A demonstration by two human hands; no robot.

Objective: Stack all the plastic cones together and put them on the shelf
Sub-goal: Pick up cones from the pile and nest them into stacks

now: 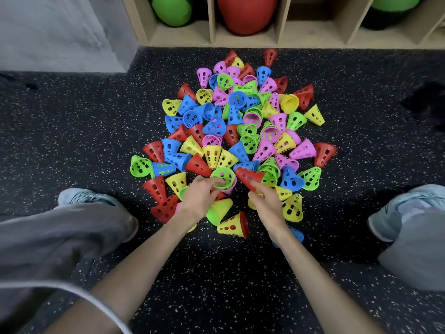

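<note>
A heap of several perforated plastic cones (240, 121) in red, blue, yellow, green and pink lies on the dark speckled floor. At the near edge of the heap, my left hand (201, 197) grips a green cone (222, 177) nested over a pink one, its open mouth facing up. Just to the right, my right hand (266, 203) pinches the narrow end of a red cone (249, 175) that lies tilted, its wide rim pointing toward the green cone. The two held cones sit close but apart. A wooden shelf (281, 22) with open compartments stands behind the heap.
Green balls (172, 10) and a red ball (248, 14) fill shelf compartments. My knees and grey shoes (89, 196) flank the heap left and right. A grey wall (62, 32) stands at the far left. Loose cones lie under and around both hands.
</note>
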